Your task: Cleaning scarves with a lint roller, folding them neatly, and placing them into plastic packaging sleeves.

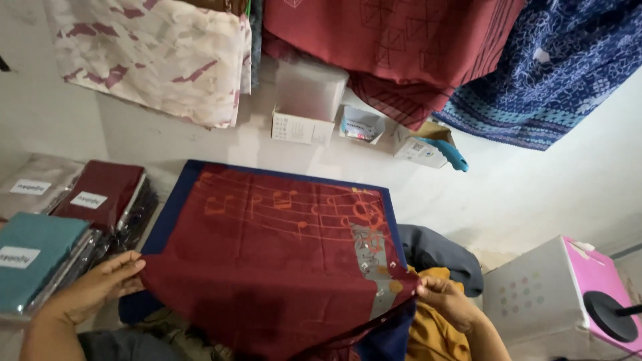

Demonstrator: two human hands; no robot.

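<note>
A maroon scarf (267, 267) with a navy border and orange printed lines is held spread at centre, mid-fold. Its 9 o'clock corner is pinched by the left hand (93, 287), its 3 o'clock edge by the right hand (448, 301). Bringing the corners together evenly seems called for. Packaged scarves (60, 227) lie at 9 o'clock.

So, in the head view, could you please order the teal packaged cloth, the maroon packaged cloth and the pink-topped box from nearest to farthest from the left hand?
From the left hand:
1. Teal packaged cloth, just to its left.
2. Maroon packaged cloth, above it, farther up the stack.
3. Pink-topped box, far across on the right side.
</note>
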